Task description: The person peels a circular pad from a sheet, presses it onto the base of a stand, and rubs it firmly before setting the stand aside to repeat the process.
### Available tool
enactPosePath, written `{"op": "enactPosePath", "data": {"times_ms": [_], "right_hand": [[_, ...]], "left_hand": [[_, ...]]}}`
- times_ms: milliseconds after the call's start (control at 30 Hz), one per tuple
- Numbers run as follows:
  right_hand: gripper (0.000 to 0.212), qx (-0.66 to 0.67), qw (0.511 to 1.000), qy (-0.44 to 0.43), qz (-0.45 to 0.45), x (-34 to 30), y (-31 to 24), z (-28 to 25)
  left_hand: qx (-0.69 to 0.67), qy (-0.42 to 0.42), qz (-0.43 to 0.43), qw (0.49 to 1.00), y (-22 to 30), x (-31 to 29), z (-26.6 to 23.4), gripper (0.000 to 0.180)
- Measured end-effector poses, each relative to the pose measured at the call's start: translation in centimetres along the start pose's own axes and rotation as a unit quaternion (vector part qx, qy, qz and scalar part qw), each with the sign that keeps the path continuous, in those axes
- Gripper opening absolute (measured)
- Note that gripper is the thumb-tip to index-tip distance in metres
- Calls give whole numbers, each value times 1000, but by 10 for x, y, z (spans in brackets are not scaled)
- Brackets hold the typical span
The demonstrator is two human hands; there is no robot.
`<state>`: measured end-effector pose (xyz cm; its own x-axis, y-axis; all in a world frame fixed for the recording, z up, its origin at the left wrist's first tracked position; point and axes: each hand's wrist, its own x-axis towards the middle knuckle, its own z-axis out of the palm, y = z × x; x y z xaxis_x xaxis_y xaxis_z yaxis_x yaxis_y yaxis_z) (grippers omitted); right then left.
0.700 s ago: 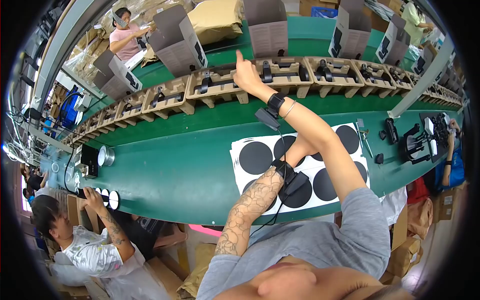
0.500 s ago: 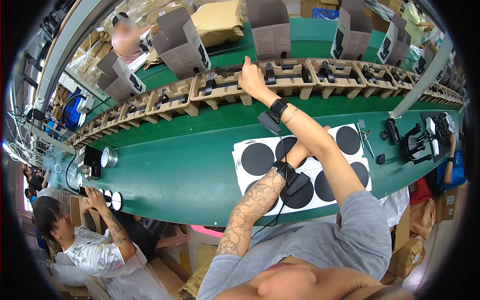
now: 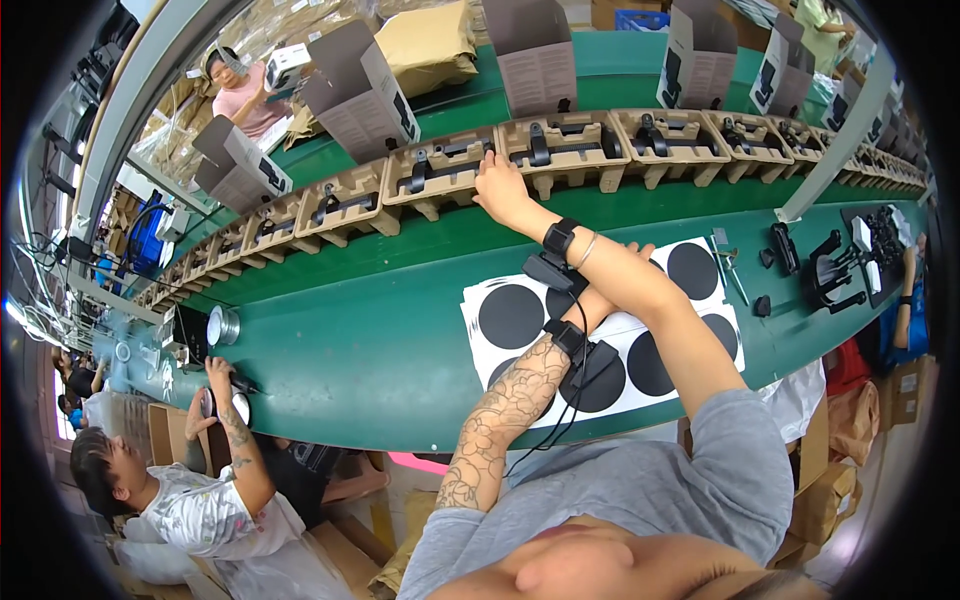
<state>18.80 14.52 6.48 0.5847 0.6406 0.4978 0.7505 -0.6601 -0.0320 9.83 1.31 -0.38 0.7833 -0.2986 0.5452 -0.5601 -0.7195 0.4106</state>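
My right hand (image 3: 503, 190) reaches forward to the near rim of a brown moulded pulp tray (image 3: 440, 183), close to where it meets the neighbouring tray. Its fingers are bent together; whatever they hold, if anything, is hidden. Black parts (image 3: 538, 150) lie in the trays. Crossed beneath my right forearm, my left hand (image 3: 598, 305) rests over white sheets with large black discs (image 3: 510, 316). Its fingertips show past the forearm, stretched out, while the palm is mostly covered. Both wrists carry black strapped devices with cables.
Open grey boxes (image 3: 530, 70) stand behind the tray row. To the right lie a screwdriver-like tool (image 3: 738, 283), black parts (image 3: 784, 248) and a black stand (image 3: 830, 275). A metal post (image 3: 840, 140) rises there. A co-worker (image 3: 200, 490) handles a round part at the left end.
My right hand has drawn slightly back and down along the tray edge, and its raised index finger has bent. My left hand stays over the sheets. The left co-worker's hands have shifted.
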Motion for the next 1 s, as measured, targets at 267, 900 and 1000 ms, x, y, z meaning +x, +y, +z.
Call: {"op": "enactPosePath", "data": {"times_ms": [267,900,1000], "right_hand": [[35,-98,995,-12,-22,56,42,35],[41,90,994,58,-6,229,193,178],[46,103,992,78,-4,234,192,212]], "left_hand": [[-52,-205,-98,972,-57,62,-14,73],[-27,-182,-89,979,-276,218,34,74],[-7,-139,-56,989,-317,203,59,81]]}}
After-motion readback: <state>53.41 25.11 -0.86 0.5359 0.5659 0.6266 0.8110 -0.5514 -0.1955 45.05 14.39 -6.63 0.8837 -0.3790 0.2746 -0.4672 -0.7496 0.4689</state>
